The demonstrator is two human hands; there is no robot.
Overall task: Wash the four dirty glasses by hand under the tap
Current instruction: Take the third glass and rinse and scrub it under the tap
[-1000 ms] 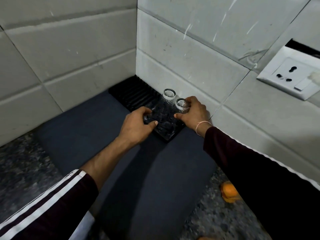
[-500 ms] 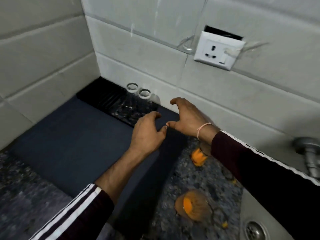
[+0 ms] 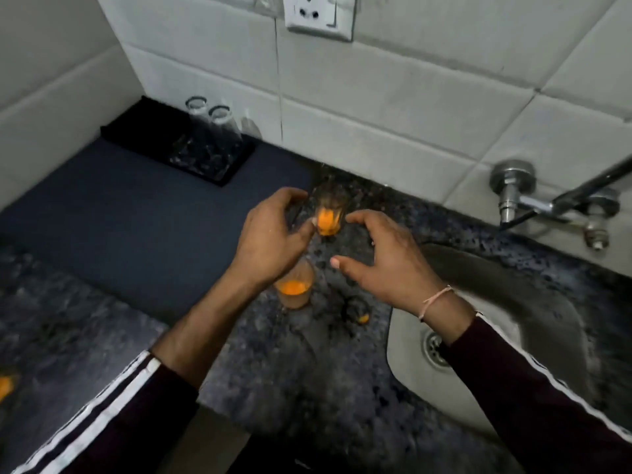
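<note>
A dirty glass [image 3: 329,215] with orange residue at its bottom stands out against the speckled counter, between my two hands. My left hand [image 3: 273,241] curls round its left side, fingertips and thumb against it. My right hand [image 3: 386,265] hovers just right of it with fingers spread, holding nothing. A second dirty glass [image 3: 294,290] with orange liquid stands on the counter below my left hand. A third, darker glass [image 3: 357,309] with an orange smear is right of it. Two clean glasses [image 3: 208,112] stand upside down on a black tray [image 3: 136,131] at the back left.
A steel sink [image 3: 533,295] with its drain [image 3: 434,347] lies at the right, and a wall tap [image 3: 513,186] is above it. A dark blue mat [image 3: 119,206] covers the counter's left part. A wall socket [image 3: 318,15] is high up. Something orange [image 3: 5,388] shows at the left edge.
Both hands left the clean glasses on the tray and moved right and nearer to the dirty glasses. My left hand has closed round one; the view swung towards the sink.
</note>
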